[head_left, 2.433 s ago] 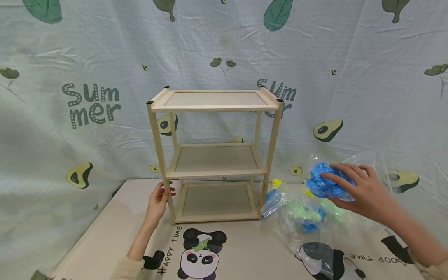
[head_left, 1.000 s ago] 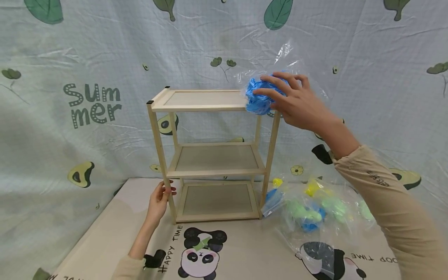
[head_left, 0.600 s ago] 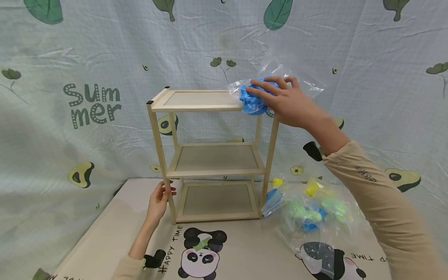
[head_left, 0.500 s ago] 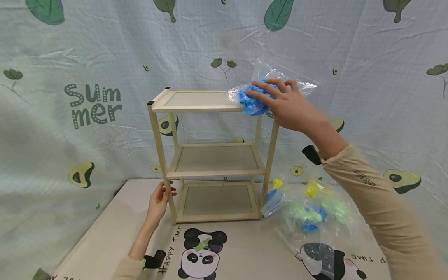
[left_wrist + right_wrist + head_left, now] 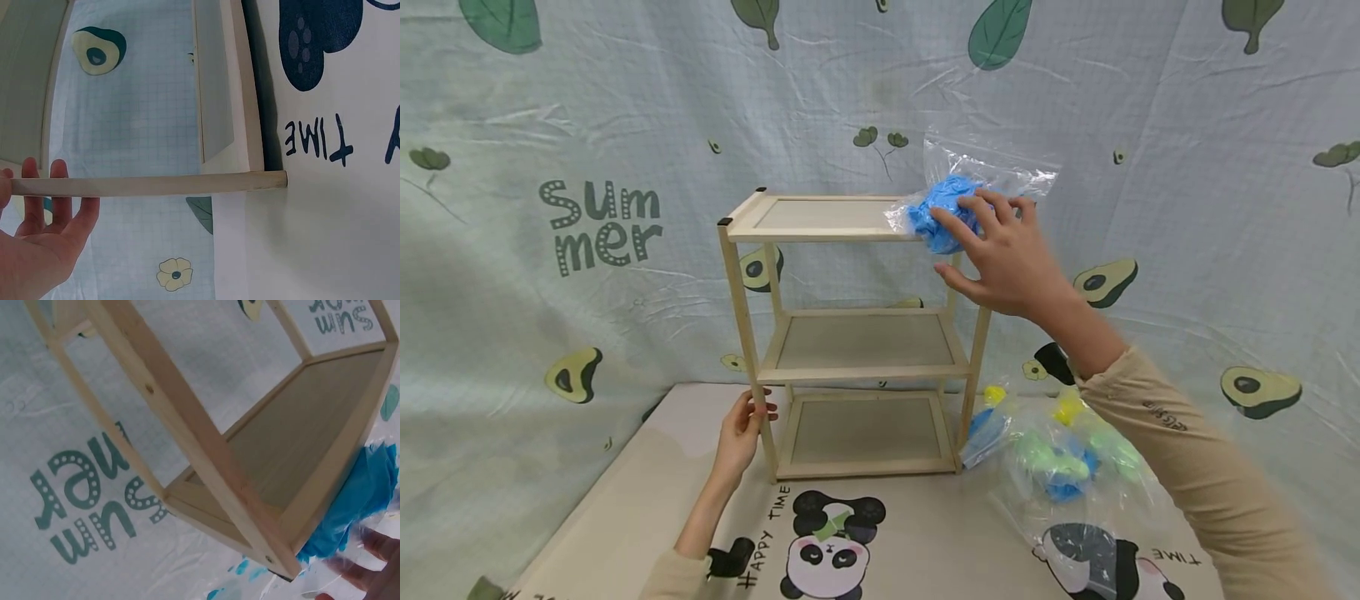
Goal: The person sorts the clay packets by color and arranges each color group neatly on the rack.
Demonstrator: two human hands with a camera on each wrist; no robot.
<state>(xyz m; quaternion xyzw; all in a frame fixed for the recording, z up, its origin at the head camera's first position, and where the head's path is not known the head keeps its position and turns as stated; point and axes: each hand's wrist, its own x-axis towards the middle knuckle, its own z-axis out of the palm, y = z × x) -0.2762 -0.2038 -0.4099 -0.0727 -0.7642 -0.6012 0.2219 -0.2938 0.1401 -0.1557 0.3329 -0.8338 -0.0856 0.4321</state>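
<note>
A three-tier wooden shelf (image 5: 861, 373) stands upright in the middle. My left hand (image 5: 737, 435) grips its front left post (image 5: 156, 186), low down, with fingers round the wood in the left wrist view. A crumpled blue bundle (image 5: 946, 212) in a clear zip bag (image 5: 992, 167) lies at the right end of the top shelf, overlapping its front edge. My right hand (image 5: 1011, 262) is beside it, fingers spread and fingertips at the bundle, thumb apart below. The right wrist view shows the blue bundle (image 5: 356, 500) by the shelf's corner, with part of my hand.
Right of the shelf lies a heap of clear bags (image 5: 1060, 475) holding green, blue and yellow crumpled things. A printed pale cloth (image 5: 827, 542) covers the table. Behind hangs a patterned curtain (image 5: 850, 83).
My right hand carried the bagged blue bundle from above the heap, up and left onto the top shelf. Its thumb and fingers have since spread apart. The left hand stays on the post.
</note>
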